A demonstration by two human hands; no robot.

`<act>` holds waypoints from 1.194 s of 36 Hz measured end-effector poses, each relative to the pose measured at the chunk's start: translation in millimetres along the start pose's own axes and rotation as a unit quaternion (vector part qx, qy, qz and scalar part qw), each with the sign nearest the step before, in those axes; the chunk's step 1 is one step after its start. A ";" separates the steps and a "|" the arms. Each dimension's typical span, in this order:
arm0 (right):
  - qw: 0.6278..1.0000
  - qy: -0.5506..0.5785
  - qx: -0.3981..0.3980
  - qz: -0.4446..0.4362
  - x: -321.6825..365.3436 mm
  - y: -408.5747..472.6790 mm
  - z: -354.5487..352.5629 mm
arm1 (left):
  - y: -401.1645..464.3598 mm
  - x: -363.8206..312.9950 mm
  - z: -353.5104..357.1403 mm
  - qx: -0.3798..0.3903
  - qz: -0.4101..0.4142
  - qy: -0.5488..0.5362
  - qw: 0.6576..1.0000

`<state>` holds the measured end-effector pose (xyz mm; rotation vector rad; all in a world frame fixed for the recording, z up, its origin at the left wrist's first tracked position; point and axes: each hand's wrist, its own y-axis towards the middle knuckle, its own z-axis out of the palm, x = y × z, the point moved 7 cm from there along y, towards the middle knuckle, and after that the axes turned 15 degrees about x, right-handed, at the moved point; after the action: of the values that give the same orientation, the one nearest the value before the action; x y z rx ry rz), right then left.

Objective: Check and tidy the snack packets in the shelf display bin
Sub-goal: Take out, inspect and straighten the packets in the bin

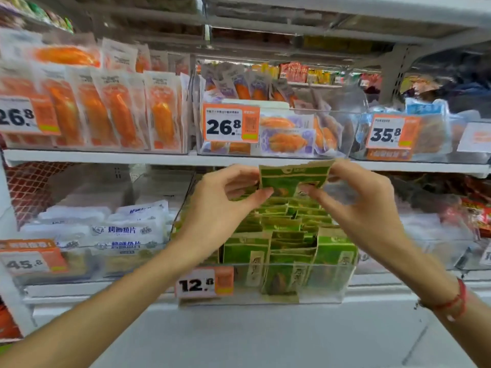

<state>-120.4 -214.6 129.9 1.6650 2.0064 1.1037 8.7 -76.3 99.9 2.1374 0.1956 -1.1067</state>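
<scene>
Clear plastic display bin point(342, 274) on the lower white shelf, packed with upright green-and-tan snack packets point(281, 232) in rows; front wall transparent, top rim open. Above the bin's rear half, one small green-and-tan snack packet point(293, 176) held up in the air, level with the front edge of the upper white shelf point(106, 157) and clear of the rows below. Left hand point(220, 205) pinching the raised packet's left edge between thumb and fingertips; right hand point(364, 205) pinching its right edge likewise, remaining fingers curled. Red cord bracelet point(457, 301) on the right wrist.

Fixed to the bin's lower left front corner, an orange-and-white price tag reading 12.8 point(204, 284). Left of the bin, touching or nearly touching its side wall (cannot tell which), a clear bin of white packets with blue print point(127, 232). Right of the bin, another clear container, contents blurred. Directly above the bin, on the upper shelf, a clear bin of purple-and-orange packets point(287, 136) carrying a 26.8 tag; above and left, orange vacuum-sealed packets point(117, 110) standing in a row.

Open room: between the tops of the packet rows and the underside of the upper shelf, occupied by both hands; also in front of the bin, over the pale ledge point(239, 335) below its front wall.
</scene>
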 end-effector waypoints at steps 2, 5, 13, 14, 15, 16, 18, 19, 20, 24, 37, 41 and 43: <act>0.999 0.019 0.019 0.027 -22.6 13.3 5.7 | 21.6 22.8 -2.0 0.030 -0.049 0.022 0.998; 0.995 0.067 0.034 0.070 -57.8 27.5 17.0 | 50.7 64.7 1.5 0.140 -0.155 0.089 0.974; 0.993 0.095 0.042 0.061 -112.2 38.7 36.1 | 105.1 145.2 23.1 0.319 -0.190 0.366 0.853; 0.993 0.097 0.045 0.054 -115.1 38.7 38.2 | 106.3 152.2 27.5 0.341 -0.190 0.402 0.829; 0.992 0.101 0.049 0.049 -118.2 38.6 40.2 | 106.0 158.0 31.7 0.360 -0.190 0.423 0.809; 0.992 0.106 0.056 0.046 -120.8 38.5 42.3 | 104.5 161.9 35.3 0.376 -0.188 0.432 0.798; 0.988 0.126 0.074 0.046 -126.0 39.3 47.9 | 100.5 164.0 40.3 0.396 -0.168 0.443 0.786; 0.986 0.134 0.084 0.049 -128.9 40.5 51.1 | 98.9 164.5 41.9 0.403 -0.154 0.451 0.781; 0.985 0.134 0.096 0.052 -132.0 41.4 54.8 | 98.1 164.9 42.1 0.410 -0.142 0.452 0.779; 0.970 0.125 0.188 0.087 -139.7 43.4 74.7 | 99.2 154.1 31.9 0.409 -0.132 0.405 0.807; 0.944 -0.003 0.287 0.163 -178.9 60.1 113.8 | 122.1 147.3 6.2 0.150 -0.109 0.258 0.948; 0.922 -0.039 0.339 0.182 -190.2 54.8 131.7 | 122.7 155.8 19.4 0.212 -0.127 0.313 0.917; 0.912 -0.026 0.358 0.198 -192.0 53.1 130.1 | 123.9 156.1 20.4 0.215 -0.132 0.323 0.912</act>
<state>56.0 -345.3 38.4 2.5107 2.2466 0.3962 145.6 -208.8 38.0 2.8943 0.6066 -0.5627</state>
